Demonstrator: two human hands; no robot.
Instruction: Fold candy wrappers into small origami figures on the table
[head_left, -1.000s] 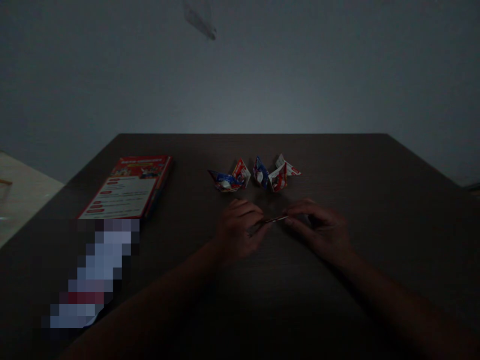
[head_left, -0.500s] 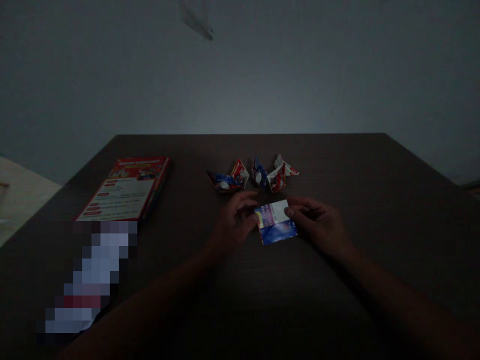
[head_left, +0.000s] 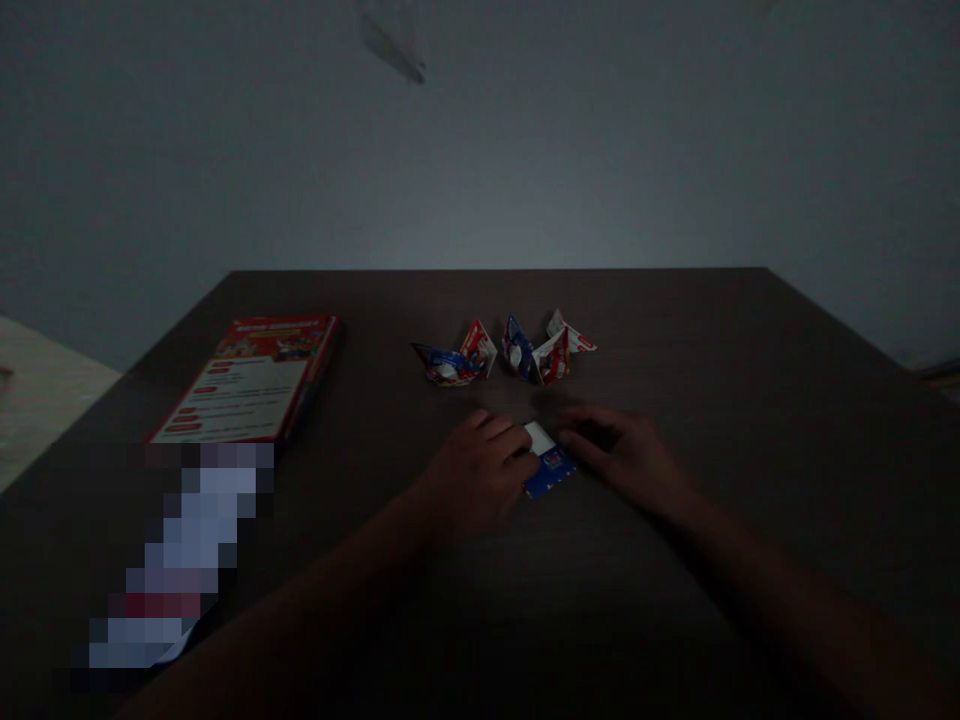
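Note:
A small folded piece of printed paper, blue with a white patch, sits low over the table in front of me. My left hand is closed on its left side, the fingers covering that part. Beside its right edge is my right hand, thumb and forefinger apart; whether a fingertip touches the paper I cannot tell. Just beyond the hands stand folded paper shapes with pointed tips: a blue and red one at left, and another of blue, red and white at right.
On the left of the dark wooden table lies a stack of red-bordered printed sheets or booklets. Nearer me is a pixelated, blurred-out item, close to my left forearm. A grey wall rises behind the table.
My left hand has moved right and closed over the paper's left side. The paper is now turned and partly covered. The right hand's fingers have come off its upper corner.

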